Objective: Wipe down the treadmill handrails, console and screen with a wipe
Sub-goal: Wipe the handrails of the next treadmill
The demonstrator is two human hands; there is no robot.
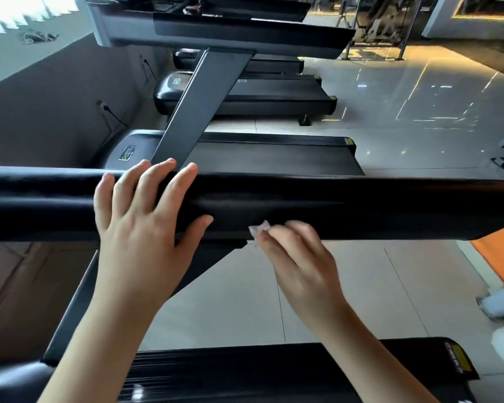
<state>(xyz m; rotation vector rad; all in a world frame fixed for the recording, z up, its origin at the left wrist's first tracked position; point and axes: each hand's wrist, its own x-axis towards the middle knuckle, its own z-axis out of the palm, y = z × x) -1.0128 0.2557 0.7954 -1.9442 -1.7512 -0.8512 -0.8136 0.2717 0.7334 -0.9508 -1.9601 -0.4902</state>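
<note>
Two hands on one black handrail (361, 205), head view. The handrail runs straight across the frame, left edge to right edge.

Left hand (146, 225): lies flat on the handrail's top face, left of middle. Fingers straight and spread, tips at the far edge, thumb stretched along the near edge. Holds nothing.

Right hand (298, 257): at the near edge, just right of the left thumb. Fingers curled, pinching a small crumpled white wipe (259, 230). The wipe touches the handrail's near edge and most of it is hidden in the fingers. This hand is slightly blurred.

Beyond the far edge: a grey slanted post (198, 112) and a row of black treadmills (274, 155) on a glossy tiled floor (405, 97). The nearest one's front cover carries a green-bordered badge (126, 153), with writing too small to read.

Bottom edge of frame: another treadmill deck (274, 370) with a yellow sticker (458, 359) at its right corner. Its print is blurred and not legible.

Left: a wall socket (103, 106) with a cable, on a grey wall.
</note>
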